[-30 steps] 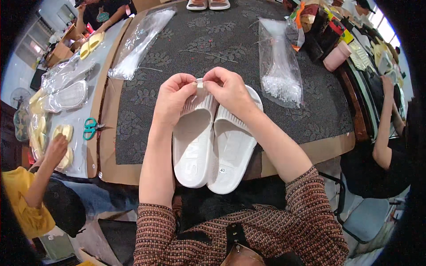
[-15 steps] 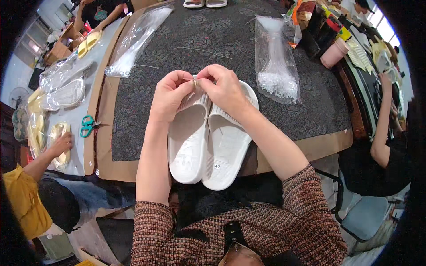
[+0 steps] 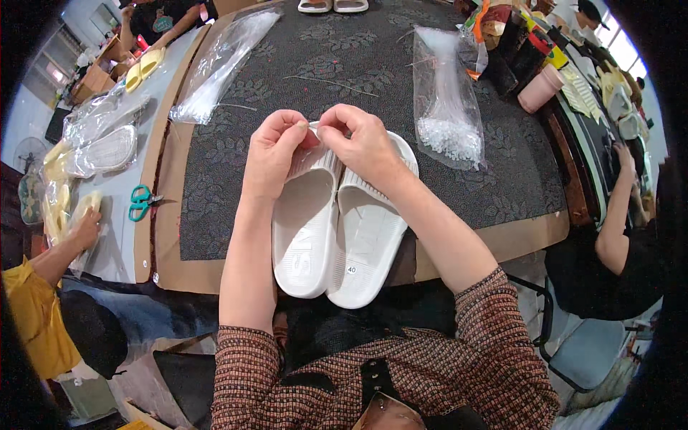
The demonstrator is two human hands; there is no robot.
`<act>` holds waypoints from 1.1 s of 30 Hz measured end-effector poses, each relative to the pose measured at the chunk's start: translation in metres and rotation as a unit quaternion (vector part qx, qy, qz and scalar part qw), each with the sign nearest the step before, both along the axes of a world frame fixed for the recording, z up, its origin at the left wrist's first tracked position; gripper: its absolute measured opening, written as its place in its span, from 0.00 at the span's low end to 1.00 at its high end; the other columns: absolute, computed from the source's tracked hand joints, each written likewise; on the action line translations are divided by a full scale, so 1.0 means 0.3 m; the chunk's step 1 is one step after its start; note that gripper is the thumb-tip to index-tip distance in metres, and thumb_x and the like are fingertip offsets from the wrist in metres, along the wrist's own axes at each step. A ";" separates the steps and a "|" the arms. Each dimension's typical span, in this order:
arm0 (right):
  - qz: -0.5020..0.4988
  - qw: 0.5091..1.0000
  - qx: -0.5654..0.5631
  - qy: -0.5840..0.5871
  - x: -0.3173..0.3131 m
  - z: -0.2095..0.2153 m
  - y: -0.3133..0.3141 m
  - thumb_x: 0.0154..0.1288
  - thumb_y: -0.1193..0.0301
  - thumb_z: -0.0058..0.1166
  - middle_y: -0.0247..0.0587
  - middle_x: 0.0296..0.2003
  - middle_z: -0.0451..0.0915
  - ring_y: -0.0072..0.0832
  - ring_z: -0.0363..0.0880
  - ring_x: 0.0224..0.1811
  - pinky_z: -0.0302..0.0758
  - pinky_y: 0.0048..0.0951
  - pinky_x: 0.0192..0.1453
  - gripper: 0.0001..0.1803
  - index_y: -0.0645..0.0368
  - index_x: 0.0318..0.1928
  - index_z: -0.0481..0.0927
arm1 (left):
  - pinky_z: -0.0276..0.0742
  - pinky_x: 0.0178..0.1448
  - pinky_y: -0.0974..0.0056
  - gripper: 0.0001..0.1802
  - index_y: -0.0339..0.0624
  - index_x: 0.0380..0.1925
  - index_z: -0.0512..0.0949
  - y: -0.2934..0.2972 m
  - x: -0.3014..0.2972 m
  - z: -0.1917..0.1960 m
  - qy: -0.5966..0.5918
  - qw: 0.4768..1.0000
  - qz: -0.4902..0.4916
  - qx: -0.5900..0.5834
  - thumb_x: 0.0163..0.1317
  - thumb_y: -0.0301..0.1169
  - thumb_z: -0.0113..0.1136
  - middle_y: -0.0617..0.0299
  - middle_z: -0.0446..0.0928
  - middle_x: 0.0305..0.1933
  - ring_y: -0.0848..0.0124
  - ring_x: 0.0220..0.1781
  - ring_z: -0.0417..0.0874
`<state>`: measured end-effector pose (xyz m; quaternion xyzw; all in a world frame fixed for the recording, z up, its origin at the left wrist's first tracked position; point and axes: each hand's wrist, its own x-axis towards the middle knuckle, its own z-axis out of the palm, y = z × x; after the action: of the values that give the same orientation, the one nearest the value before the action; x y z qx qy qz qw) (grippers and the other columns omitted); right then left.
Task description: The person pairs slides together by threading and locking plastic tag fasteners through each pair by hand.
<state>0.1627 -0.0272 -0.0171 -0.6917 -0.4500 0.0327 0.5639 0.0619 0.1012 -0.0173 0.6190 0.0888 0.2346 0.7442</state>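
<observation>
A pair of white slide sandals (image 3: 337, 229) lies side by side at the near edge of the dark patterned table mat (image 3: 358, 79), heels hanging over the edge toward me. My left hand (image 3: 274, 150) and my right hand (image 3: 362, 140) meet over the straps at the toe end. Both pinch a small thin item between thumb and fingers where the two straps touch; it is too small to make out.
A clear bag of small white pieces (image 3: 448, 107) lies to the right, a long clear bag (image 3: 218, 64) to the left. Green-handled scissors (image 3: 141, 202) rest on the left table. Other people work at the left and right edges. Another sandal pair (image 3: 333, 6) sits at the far edge.
The sandals and both hands sit slightly lower and nearer in the picture. The fingers stay pinched together over the straps.
</observation>
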 end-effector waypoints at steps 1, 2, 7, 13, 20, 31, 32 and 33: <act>-0.005 1.000 0.005 0.028 0.002 -0.007 0.002 0.57 0.74 0.54 0.37 0.27 0.79 0.21 0.75 0.29 0.72 0.23 0.36 0.06 0.65 0.33 0.77 | 0.74 0.37 0.75 0.03 0.40 0.35 0.75 0.004 0.002 -0.003 -0.006 1.000 0.017 -0.007 0.64 0.26 0.53 0.64 0.78 0.30 0.80 0.32 0.76; -0.010 0.998 0.011 0.056 0.003 -0.011 0.003 0.57 0.74 0.55 0.36 0.26 0.78 0.19 0.74 0.29 0.72 0.23 0.36 0.06 0.65 0.33 0.77 | 0.73 0.36 0.75 0.03 0.40 0.34 0.75 0.007 0.004 -0.006 -0.013 0.999 0.035 -0.014 0.64 0.26 0.52 0.64 0.78 0.30 0.81 0.31 0.76; -0.010 0.997 0.000 0.080 0.003 0.003 -0.004 0.58 0.74 0.54 0.35 0.27 0.78 0.18 0.74 0.31 0.71 0.22 0.38 0.06 0.64 0.34 0.77 | 0.73 0.37 0.75 0.03 0.41 0.34 0.74 0.012 0.012 0.003 -0.039 0.993 0.068 -0.086 0.64 0.26 0.51 0.63 0.79 0.31 0.81 0.32 0.76; 0.019 0.998 0.007 0.063 0.000 0.008 -0.004 0.59 0.75 0.53 0.35 0.28 0.79 0.18 0.74 0.32 0.72 0.23 0.39 0.05 0.64 0.35 0.77 | 0.74 0.39 0.75 0.03 0.40 0.34 0.75 -0.002 0.001 0.008 0.015 0.999 -0.007 -0.029 0.64 0.25 0.51 0.63 0.79 0.33 0.80 0.33 0.77; 0.015 0.998 0.000 0.057 -0.003 0.005 -0.003 0.58 0.76 0.52 0.37 0.27 0.79 0.18 0.75 0.32 0.73 0.23 0.39 0.05 0.65 0.34 0.77 | 0.72 0.33 0.77 0.04 0.39 0.32 0.75 -0.002 0.001 -0.002 0.017 1.000 -0.008 0.006 0.63 0.26 0.52 0.66 0.77 0.29 0.82 0.30 0.75; 0.004 0.998 0.004 0.064 -0.001 0.000 0.002 0.57 0.76 0.52 0.36 0.27 0.79 0.19 0.75 0.31 0.72 0.22 0.38 0.05 0.66 0.33 0.77 | 0.74 0.34 0.75 0.03 0.39 0.32 0.74 -0.003 0.001 0.004 0.014 1.000 0.004 -0.008 0.62 0.26 0.51 0.62 0.79 0.30 0.80 0.31 0.78; 0.003 0.998 0.001 0.069 -0.001 -0.001 0.001 0.57 0.76 0.52 0.36 0.27 0.79 0.19 0.75 0.32 0.72 0.22 0.38 0.05 0.66 0.33 0.77 | 0.74 0.35 0.75 0.03 0.39 0.32 0.74 -0.005 0.003 0.004 0.016 1.000 0.009 -0.023 0.62 0.26 0.51 0.62 0.79 0.30 0.80 0.31 0.78; 0.003 0.998 0.001 0.069 -0.001 0.000 0.001 0.57 0.76 0.52 0.36 0.27 0.79 0.19 0.75 0.32 0.72 0.22 0.38 0.05 0.66 0.33 0.77 | 0.75 0.35 0.75 0.03 0.39 0.32 0.74 -0.005 0.003 0.005 0.019 0.999 0.015 -0.037 0.62 0.25 0.51 0.62 0.79 0.30 0.80 0.31 0.77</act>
<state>0.1624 -0.0269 -0.0171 -0.6858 -0.4121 0.0821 0.5942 0.0628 0.0996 -0.0158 0.5943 0.1208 0.2306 0.7609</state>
